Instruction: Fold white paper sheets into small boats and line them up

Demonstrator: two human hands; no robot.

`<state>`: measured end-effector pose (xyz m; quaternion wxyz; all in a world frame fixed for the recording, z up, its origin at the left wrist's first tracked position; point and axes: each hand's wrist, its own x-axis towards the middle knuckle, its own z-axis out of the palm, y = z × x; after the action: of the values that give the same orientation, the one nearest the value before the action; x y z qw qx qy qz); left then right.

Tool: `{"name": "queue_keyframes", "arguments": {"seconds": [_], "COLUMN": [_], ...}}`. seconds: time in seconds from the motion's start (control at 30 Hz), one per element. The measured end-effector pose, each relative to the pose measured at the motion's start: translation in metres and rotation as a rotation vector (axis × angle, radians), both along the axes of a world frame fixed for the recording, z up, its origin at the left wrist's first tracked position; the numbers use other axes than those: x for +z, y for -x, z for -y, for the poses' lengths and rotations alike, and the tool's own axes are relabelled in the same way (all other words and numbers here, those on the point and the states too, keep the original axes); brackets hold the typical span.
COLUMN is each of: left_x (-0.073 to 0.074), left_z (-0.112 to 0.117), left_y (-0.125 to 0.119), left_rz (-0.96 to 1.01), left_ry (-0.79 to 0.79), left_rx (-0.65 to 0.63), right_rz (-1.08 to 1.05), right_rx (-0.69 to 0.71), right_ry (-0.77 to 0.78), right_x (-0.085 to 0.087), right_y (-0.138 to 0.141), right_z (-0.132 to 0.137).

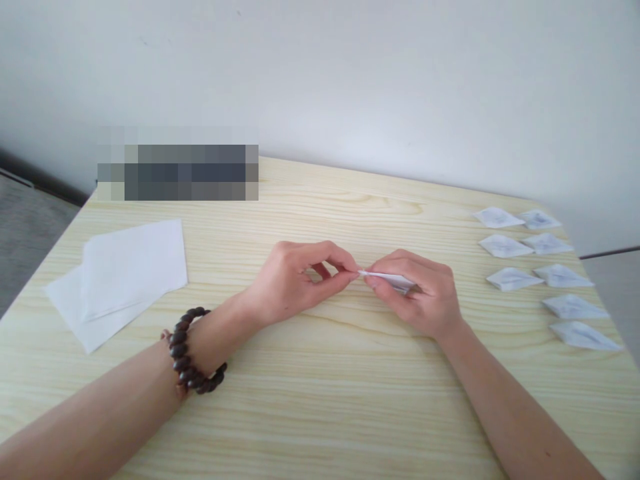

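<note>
Above the middle of the wooden table [320, 400], both hands meet at a small piece of folded white paper [395, 280]. My left hand [305, 277], with a dark bead bracelet [185, 357] on its wrist, pinches the paper's narrow left tip between thumb and fingertips. My right hand [417, 290] is closed around the wider part, thumb on the near side and fingers on the far side. Part of the folded paper is hidden inside the right hand. On the left lies a stack of flat white paper sheets [135, 267], fanned slightly askew.
Several folded white paper pieces [506, 245] with pointed ends lie in rows along the table's right side. A pixelated dark object [185, 173] is at the back left edge. A pale wall [350, 87] rises behind the table.
</note>
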<state>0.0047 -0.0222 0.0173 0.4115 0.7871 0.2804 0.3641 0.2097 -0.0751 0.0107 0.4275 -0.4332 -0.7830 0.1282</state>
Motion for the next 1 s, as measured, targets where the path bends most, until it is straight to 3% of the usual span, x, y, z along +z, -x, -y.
{"name": "queue_keyframes", "arguments": {"seconds": [0.3,0.77,0.9,1.0], "left_x": [0.0038,-0.0031,-0.0031,0.0012], "left_z": [-0.0005,0.0013,0.0004,0.0000], "left_y": [-0.0017,0.0020,0.0043,0.0037], "left_rz": [-0.062,-0.027,-0.045,-0.052], "left_ry": [0.193,-0.132,-0.090,0.044], "left_rx": [-0.021,-0.036,-0.084,-0.101], "right_rz": [-0.005,0.047,0.057,0.073], "right_rx": [0.022,0.000,0.010,0.004], "right_ry": [-0.039,-0.005,-0.017,-0.042], "right_x": [-0.0008,0.0005,-0.0007,-0.0011], "right_y": [-0.0008,0.0020,0.0025,0.0024], "right_z": [0.0007,0.0024,0.0017,0.0010]}}
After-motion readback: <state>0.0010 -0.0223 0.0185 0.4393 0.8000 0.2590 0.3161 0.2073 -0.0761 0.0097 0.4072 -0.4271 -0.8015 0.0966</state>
